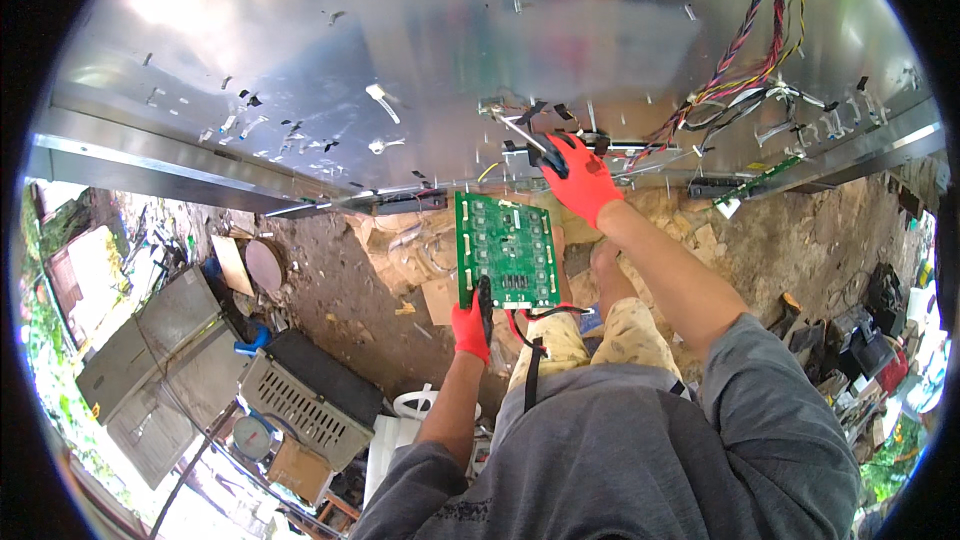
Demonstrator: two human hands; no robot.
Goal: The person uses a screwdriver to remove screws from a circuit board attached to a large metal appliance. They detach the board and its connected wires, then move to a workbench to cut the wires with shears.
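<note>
Circuit board (507, 250), green and rectangular, hangs in front of the person's knees with its long axis running away from the body, its far short edge pointing at the lower rim of the big metal panel (400, 60). Its component face is turned up toward the camera. The left hand (470, 328), in a red glove, is closed around the near left corner of the board, pinching it; a dark cable seems to sit under the same grip, though the view is too small to be sure. Red and black wires (535, 325) loop from that near edge toward the lap. The right hand (583, 180), also red-gloved, is closed around a slim metal tool (525, 135) whose tip points up and left onto the panel, near a bundle of coloured wires (740, 50). A grey perforated metal case (310, 400) lies on the dirt well to the left.
</note>
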